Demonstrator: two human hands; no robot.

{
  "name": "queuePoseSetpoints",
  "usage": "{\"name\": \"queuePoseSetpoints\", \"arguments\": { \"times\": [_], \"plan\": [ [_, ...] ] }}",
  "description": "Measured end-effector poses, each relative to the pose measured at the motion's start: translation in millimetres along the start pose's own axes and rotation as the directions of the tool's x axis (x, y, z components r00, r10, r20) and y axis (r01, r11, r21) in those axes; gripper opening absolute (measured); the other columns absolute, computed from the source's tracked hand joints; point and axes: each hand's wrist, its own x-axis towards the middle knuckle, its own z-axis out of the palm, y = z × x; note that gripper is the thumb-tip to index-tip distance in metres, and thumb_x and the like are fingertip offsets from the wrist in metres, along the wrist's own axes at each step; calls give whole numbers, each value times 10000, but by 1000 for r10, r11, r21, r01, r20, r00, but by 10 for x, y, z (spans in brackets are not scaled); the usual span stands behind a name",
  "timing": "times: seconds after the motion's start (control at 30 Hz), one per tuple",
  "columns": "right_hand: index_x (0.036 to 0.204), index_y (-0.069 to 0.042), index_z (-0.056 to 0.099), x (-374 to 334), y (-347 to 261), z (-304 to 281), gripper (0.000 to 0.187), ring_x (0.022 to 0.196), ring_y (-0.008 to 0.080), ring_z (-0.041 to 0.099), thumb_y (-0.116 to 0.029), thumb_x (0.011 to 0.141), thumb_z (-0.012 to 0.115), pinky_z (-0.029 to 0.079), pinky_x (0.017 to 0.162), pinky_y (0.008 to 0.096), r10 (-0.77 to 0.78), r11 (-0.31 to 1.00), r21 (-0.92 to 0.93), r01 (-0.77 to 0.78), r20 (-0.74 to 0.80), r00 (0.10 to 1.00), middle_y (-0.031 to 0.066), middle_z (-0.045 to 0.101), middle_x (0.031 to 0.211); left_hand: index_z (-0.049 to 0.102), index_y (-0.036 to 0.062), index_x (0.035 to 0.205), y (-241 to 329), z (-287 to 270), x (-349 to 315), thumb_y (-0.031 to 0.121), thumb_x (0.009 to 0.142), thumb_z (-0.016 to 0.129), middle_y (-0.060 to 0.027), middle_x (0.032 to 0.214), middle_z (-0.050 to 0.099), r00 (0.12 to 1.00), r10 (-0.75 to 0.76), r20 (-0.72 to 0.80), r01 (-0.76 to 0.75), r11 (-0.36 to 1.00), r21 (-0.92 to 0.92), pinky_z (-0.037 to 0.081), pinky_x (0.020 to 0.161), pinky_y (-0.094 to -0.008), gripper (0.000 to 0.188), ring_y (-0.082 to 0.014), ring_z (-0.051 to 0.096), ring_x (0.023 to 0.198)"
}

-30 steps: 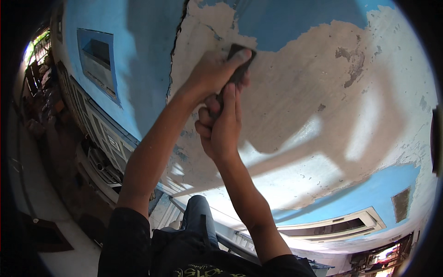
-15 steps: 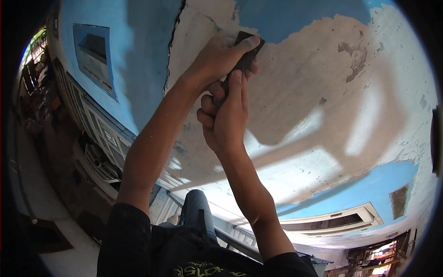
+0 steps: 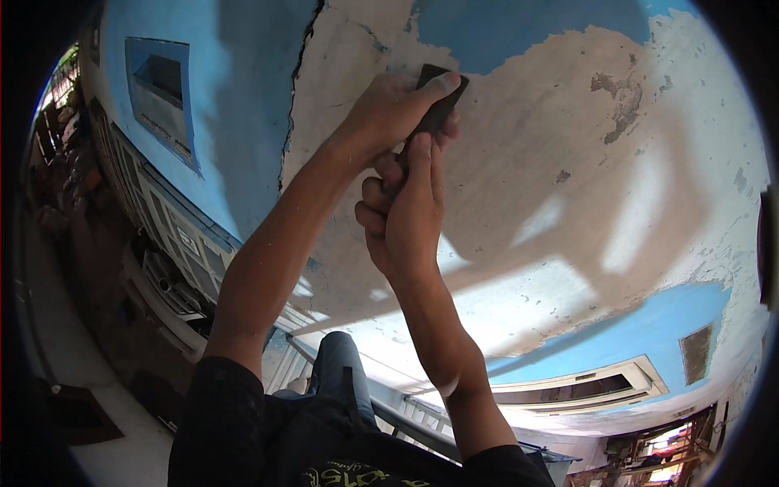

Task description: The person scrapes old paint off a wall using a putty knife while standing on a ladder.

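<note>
A dark, flat scraper (image 3: 441, 101) is held in both my hands against a wall where blue paint gives way to bare, pale plaster. My left hand (image 3: 395, 109) grips its wide blade, with the thumb lying across the top face. Lower down, my right hand (image 3: 410, 215) closes around the narrow handle, fingers curled and thumb pointing up along it. The handle is mostly hidden inside the right hand. The blade's top edge sits just below the ragged border of the blue paint (image 3: 511, 32). Whether the blade touches the wall I cannot tell.
A dark crack (image 3: 294, 105) runs down the wall left of my arms. Further left is a small blue-framed opening (image 3: 166, 101). A white-framed vent (image 3: 584, 391) lies at lower right. Below me are a metal railing (image 3: 414, 426) and my jeans-clad leg (image 3: 345, 369); a vehicle (image 3: 166, 284) stands at left.
Both hands and the scraper have shifted slightly down and to the right along the wall, away from the blue paint border. The grip looks the same.
</note>
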Motion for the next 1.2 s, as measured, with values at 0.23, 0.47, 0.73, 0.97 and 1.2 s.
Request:
{"name": "queuePoseSetpoints", "arguments": {
  "times": [0.23,0.47,0.73,0.97,1.2],
  "plan": [
    [1012,-209,436,-76,-37,20,162,481,14,280,-361,1026,382,191,374,179,-35,999,-12,35,-6,999,-72,368,693,627,34,813,-1,72,-89,455,879,608,-66,684,629,1000,10,-9,-11,1000,-14,488,542,-270,426,-138,605,595],
    [1014,-208,445,4,-155,92,161,486,18,282,-359,1025,389,192,377,181,-90,996,5,90,43,995,-72,383,702,622,35,809,213,109,-35,471,881,599,-58,681,623,1000,-6,-27,8,996,93,487,542,-270,442,-129,588,580],
    [1043,-208,452,-59,-146,72,157,491,16,285,-350,1027,388,194,378,184,-32,999,-7,32,-42,999,-68,394,709,620,21,830,161,109,-31,457,866,638,-47,667,610,1000,-22,-18,23,999,30,474,510,-262,437,-125,581,568],
    [1047,-203,452,-90,-165,-15,168,492,12,293,-352,1029,375,197,377,180,-37,998,-53,35,-26,999,-68,398,720,608,28,838,53,203,-77,454,857,657,-45,676,607,999,17,-33,-19,998,-67,476,513,-258,429,-121,581,578],
    [1034,-193,455,-73,-163,-115,180,489,14,299,-361,1024,391,207,374,178,-24,998,-59,22,-36,999,-66,398,717,615,29,830,-28,233,16,432,868,650,-45,694,612,998,58,-34,-60,996,-69,481,527,-256,407,-122,584,582]
  ]
}}
